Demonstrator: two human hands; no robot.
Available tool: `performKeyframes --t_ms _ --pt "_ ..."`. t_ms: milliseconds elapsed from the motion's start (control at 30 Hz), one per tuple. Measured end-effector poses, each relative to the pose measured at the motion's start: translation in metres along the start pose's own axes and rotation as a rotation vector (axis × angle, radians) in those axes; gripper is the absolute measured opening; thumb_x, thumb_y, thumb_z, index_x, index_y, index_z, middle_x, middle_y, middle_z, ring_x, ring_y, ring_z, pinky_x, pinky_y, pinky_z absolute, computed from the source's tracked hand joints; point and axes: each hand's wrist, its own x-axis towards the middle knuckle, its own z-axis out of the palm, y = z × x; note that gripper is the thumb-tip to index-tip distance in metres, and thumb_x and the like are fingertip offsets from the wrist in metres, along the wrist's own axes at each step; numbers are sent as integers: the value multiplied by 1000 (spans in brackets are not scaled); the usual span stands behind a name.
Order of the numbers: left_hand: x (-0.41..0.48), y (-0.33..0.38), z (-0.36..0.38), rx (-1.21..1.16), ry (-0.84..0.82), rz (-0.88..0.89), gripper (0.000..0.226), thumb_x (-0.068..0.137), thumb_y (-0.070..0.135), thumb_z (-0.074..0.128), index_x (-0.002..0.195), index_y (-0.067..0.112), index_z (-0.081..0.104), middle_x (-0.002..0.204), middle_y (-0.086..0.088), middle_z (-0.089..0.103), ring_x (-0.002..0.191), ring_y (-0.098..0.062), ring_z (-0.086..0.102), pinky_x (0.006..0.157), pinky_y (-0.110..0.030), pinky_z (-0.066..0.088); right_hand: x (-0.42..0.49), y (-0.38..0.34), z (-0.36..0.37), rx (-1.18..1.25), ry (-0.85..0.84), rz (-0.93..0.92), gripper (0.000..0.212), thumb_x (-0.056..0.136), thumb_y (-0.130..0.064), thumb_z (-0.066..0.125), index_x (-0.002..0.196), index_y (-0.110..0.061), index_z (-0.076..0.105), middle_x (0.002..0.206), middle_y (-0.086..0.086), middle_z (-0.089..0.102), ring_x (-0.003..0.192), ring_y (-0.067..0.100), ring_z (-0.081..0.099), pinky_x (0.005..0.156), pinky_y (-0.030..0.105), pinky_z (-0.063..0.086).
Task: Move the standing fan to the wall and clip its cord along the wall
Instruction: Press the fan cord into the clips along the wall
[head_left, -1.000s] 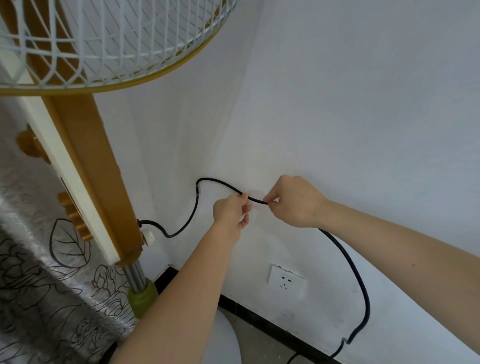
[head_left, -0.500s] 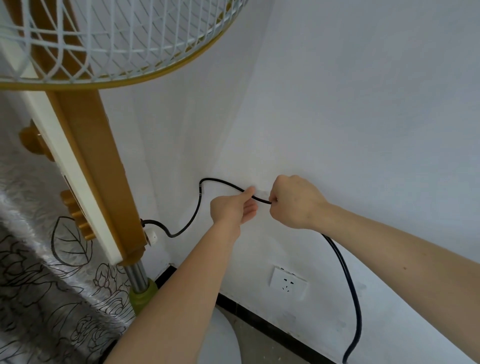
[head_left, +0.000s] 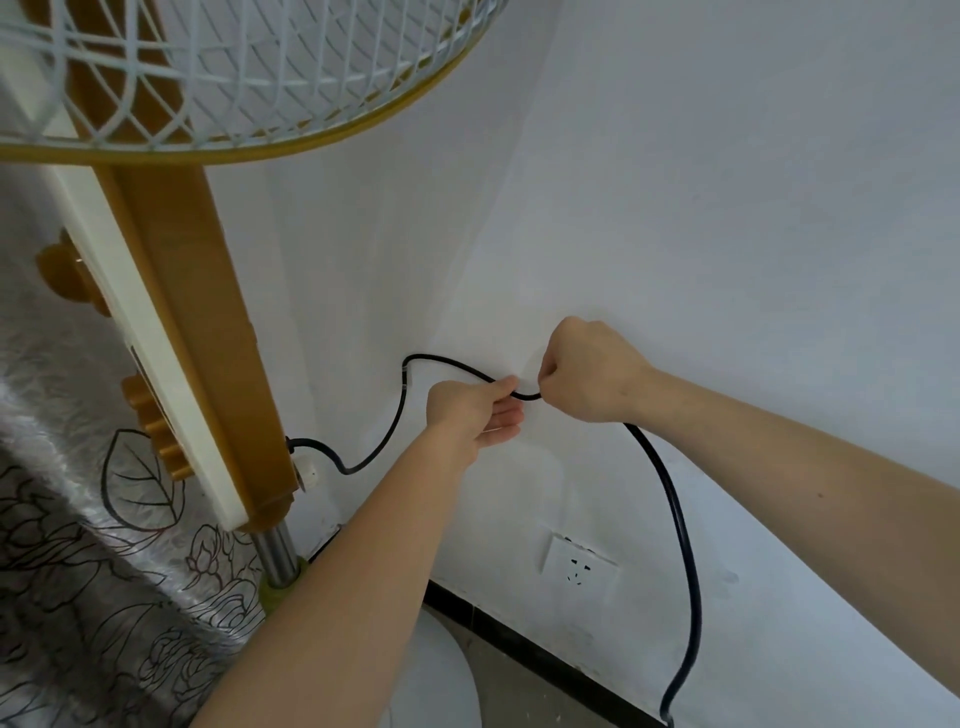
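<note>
The standing fan (head_left: 171, 291), with a white grille and a tan and cream column, stands at the left close to the white wall (head_left: 727, 208). Its black cord (head_left: 384, 441) leaves the column's lower end, rises through a small clip on the wall (head_left: 404, 371), arcs right into my hands, then hangs down at the right. My left hand (head_left: 472, 410) pinches the cord against the wall. My right hand (head_left: 587, 371) is fisted on the cord just to the right of it. A short bit of cord shows between the two hands.
A white wall socket (head_left: 576, 564) sits low on the wall under my hands. A black skirting strip (head_left: 519, 644) runs along the floor. The fan's round white base (head_left: 441, 675) lies bottom centre. A patterned silvery curtain (head_left: 78, 545) hangs at the left.
The hanging cord at the right has swung from a wide bulge into a straighter drop. My left fingers have shifted slightly on the cord. Both hands stay at the same spot on the wall.
</note>
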Motion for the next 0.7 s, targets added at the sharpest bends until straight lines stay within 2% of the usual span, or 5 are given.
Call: performKeyframes --t_ms 300,500,600,667,700 --pt "5 2 1 78 14 13 28 80 18 75 93 -5 67 71 -11 66 57 -17 62 59 -30 59 19 -6 -13 -8 7 -10 35 70 1 49 49 -13 24 43 3 24 42 19 22 41 24 20" --pt "3 5 -1 -12 -23 -77 16 77 11 78 81 1 66 71 -11 68 56 -16 64 47 -25 58 27 -3 -13 -95 20 -61 31 71 0 50 50 -11 31 46 5 31 48 23 32 45 26 29" --pt "2 7 -2 -13 -26 -105 15 77 10 78 78 3 64 71 -11 67 57 -16 63 45 -25 57 26 -4 -14 -246 23 -131 15 75 -3 54 63 -9 47 63 6 48 67 28 52 56 30 40" --pt "1 8 -2 -13 -35 -115 14 78 10 77 80 3 64 72 -11 67 58 -16 63 46 -25 58 23 -6 -16 -388 50 -180 2 79 -7 56 81 -8 57 77 6 51 74 28 52 61 31 39" --pt "1 8 -1 -19 -40 -121 14 78 9 76 81 3 64 73 -11 67 59 -17 63 46 -26 58 21 -6 -16 -463 64 -206 7 81 -9 57 88 -8 59 80 7 50 72 27 49 61 31 38"
